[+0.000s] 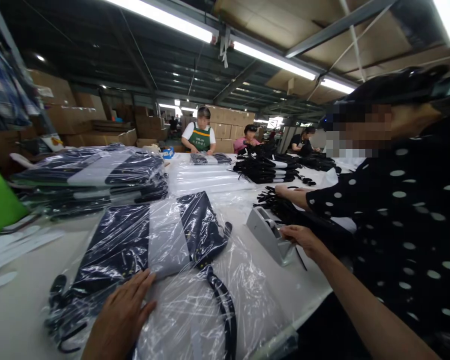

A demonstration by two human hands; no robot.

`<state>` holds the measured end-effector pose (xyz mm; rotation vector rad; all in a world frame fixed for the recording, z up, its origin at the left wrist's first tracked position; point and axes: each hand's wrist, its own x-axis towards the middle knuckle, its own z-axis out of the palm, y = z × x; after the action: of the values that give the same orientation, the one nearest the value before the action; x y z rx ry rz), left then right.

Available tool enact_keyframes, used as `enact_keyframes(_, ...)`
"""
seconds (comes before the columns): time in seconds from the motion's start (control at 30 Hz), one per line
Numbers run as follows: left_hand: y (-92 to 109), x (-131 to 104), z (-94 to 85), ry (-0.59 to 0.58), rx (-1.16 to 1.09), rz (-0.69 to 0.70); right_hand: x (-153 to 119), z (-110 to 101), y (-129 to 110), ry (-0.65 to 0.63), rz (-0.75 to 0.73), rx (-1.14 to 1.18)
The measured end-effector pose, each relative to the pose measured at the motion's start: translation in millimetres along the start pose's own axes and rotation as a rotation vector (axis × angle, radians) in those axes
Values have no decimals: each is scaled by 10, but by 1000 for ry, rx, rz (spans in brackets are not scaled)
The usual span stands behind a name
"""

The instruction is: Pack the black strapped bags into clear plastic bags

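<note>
- Got the left hand down on the clear plastic bag, fingers stretched out and lying flat near the lower end of the grey band — pressing, not gripping anything as far as visible.
- Got the right hand over at the grey tape dispenser, thumb and fingertips drawn close together by its right side. Can't tell if they fully meet or pinch any tape.
- Looking at a dark folded item inside that bag, right in front on the white table, grey band across its middle and a dark strap curving down toward the near edge.
- Just left and behind: a stack of similar bagged dark items, all shiny wrap.
- Farther back: flat clear plastic sheets, then black bundles piled up to their right.
- Close by on the right: a co-worker in a polka-dot top, reaching to a black heap just behind the dispenser.
- Across the table: another person in a green apron, both hands down by a wrapped item — cardboard boxes behind.
</note>
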<state>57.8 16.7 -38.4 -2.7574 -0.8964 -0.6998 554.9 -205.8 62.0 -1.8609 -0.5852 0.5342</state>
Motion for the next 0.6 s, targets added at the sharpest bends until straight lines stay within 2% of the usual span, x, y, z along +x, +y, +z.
enact_keyframes(0.17, 16, 3, -17, -39, 8, -34, -218, -246, -137, 128, -34, 122)
enact_keyframes(0.23, 23, 5, -28, -49, 15, -35, -337, -346, -54, 144, -2, 174)
enact_keyframes(0.3, 25, 6, -31, -48, 18, -35, -442, -371, 111, 86, 87, 211)
enact_keyframes(0.4, 17, -1, -16, -30, 22, -32, -525, -258, 387, 23, 223, 320)
enact_keyframes(0.47, 10, -9, -2, -7, 24, -15, -511, -128, 499, 32, 240, 441)
enact_keyframes(0.6, 5, -18, 3, 43, 29, 23, -299, 203, 481, 66, 198, 583)
